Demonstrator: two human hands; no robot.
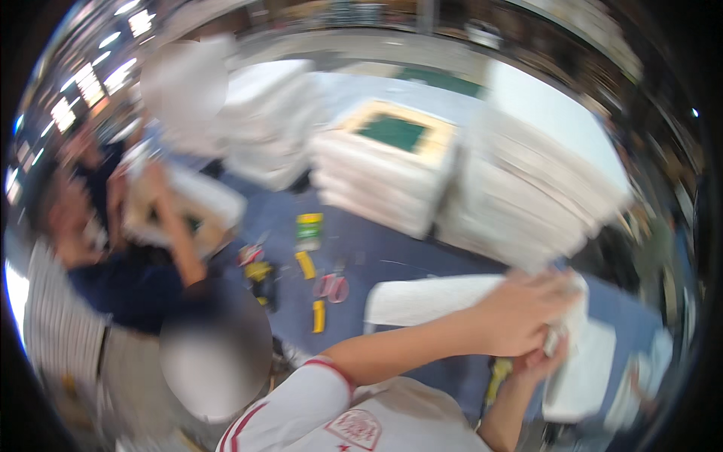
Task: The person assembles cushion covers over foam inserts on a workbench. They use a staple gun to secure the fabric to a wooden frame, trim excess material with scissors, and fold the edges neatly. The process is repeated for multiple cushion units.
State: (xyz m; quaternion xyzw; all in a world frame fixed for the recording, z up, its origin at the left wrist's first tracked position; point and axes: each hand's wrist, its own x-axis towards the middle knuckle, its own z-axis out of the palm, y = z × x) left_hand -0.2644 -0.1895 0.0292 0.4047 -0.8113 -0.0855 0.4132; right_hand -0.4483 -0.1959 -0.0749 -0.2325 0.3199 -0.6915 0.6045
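A white, soft-looking padded piece [437, 295] lies on the blue table to my right, with one end bent toward me. My left hand [523, 310] reaches across to it, its fingers curled over the far end. Just below, my right hand [540, 363] pinches the near edge, where a small whitish bit [555, 340] shows between the hands. The picture is blurred and my left hand covers part of the grip. A yellow-and-black tool [497, 379] is beside my right forearm.
Stacks of white padded panels stand at the back left [267, 124], middle [376, 181] and right [535, 162]. On the blue table [399, 256] lie pink-handled scissors [331, 286], yellow strips and a green-and-yellow packet [309, 231]. At left, another person's arm [181, 226] works on a panel.
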